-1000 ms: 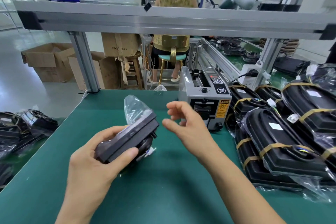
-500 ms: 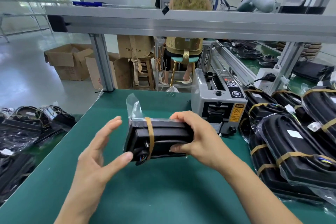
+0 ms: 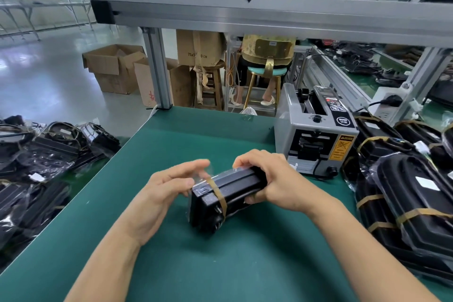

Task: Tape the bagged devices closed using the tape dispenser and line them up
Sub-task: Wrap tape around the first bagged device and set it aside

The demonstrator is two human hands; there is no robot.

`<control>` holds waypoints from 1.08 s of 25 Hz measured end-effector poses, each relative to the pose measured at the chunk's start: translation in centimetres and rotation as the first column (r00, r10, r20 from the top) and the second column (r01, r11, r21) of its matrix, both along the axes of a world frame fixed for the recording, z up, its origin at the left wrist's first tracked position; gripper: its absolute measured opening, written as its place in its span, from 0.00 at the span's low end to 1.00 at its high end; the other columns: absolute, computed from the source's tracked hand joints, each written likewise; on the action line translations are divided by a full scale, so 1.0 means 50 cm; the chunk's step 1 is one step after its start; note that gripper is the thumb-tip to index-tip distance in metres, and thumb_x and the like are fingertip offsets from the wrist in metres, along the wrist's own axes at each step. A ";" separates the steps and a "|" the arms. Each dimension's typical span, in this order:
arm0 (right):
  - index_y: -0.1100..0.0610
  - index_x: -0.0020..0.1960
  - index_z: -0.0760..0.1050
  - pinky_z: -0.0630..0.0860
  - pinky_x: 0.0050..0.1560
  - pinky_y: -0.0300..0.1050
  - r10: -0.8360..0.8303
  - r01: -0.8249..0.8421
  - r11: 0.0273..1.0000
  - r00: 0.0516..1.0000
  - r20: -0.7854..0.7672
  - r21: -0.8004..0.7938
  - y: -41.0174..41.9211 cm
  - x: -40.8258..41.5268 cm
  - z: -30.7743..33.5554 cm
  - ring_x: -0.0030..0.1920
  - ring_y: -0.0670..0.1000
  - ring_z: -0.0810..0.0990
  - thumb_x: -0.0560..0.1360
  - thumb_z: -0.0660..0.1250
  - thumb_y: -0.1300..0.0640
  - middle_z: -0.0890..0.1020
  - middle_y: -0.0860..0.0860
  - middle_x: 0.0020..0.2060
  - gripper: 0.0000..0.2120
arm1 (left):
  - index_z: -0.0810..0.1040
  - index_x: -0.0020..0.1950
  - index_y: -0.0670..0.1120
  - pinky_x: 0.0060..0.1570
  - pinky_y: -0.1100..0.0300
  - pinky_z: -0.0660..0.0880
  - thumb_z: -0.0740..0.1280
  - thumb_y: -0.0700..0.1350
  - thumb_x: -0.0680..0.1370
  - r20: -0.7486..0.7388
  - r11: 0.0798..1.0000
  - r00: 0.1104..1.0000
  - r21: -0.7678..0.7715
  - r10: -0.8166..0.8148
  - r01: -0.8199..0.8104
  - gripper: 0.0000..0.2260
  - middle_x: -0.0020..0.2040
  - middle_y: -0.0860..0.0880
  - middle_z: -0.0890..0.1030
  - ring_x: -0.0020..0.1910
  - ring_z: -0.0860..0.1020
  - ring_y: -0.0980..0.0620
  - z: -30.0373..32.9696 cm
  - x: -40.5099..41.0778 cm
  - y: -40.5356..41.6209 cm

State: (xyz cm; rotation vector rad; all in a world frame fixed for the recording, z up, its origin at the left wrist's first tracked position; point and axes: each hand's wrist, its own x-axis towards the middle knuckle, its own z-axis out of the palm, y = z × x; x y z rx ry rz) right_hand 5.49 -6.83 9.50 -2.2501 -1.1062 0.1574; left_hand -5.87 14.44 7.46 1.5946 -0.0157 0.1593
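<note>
The right hand curled over the far end of the bagged device, gripping it just above the green table. The left hand, blurred, lay with straight fingers against its plastic-wrapped near end beside the tape band.

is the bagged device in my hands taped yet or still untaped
Taped, at least once: a tan tape strip wraps the bagged device near its left end. Right hand grips it.

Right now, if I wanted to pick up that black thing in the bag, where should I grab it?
Probably around the middle of the bagged device, from above, fingers across its long narrow sides. It lies lengthwise, the right hand grips its far end, and loose plastic gathers by the left hand.
</note>
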 end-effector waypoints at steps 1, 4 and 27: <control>0.38 0.48 0.70 0.61 0.58 0.44 -0.002 0.002 1.000 1.000 -0.002 0.002 -0.001 0.002 0.001 0.51 0.43 0.71 0.58 0.79 0.62 0.77 0.39 0.47 0.29 | 0.85 0.46 0.48 0.52 0.61 0.71 0.68 0.44 0.67 -0.002 0.999 1.000 0.046 -0.008 0.008 0.10 0.45 0.48 0.84 0.47 0.78 0.52 0.014 0.005 0.007; 0.38 0.47 0.70 0.61 0.58 0.45 -0.004 0.004 1.000 1.000 -0.018 -0.005 0.004 0.008 0.004 0.51 0.44 0.71 0.59 0.79 0.62 0.77 0.40 0.47 0.29 | 0.82 0.35 0.47 0.42 0.70 0.72 0.71 0.43 0.68 0.057 0.990 0.996 0.115 0.075 -0.081 0.02 0.34 0.52 0.80 0.36 0.75 0.57 0.029 0.017 0.019; 0.45 0.52 0.75 0.53 0.64 0.45 -0.137 0.132 0.989 0.986 0.091 0.063 0.022 0.002 -0.024 0.55 0.42 0.67 0.57 0.61 0.72 0.75 0.41 0.50 0.31 | 0.80 0.56 0.46 0.57 0.62 0.74 0.69 0.48 0.69 0.200 0.982 0.972 -0.164 0.123 -0.091 0.16 0.56 0.45 0.82 0.56 0.79 0.49 -0.072 -0.026 -0.043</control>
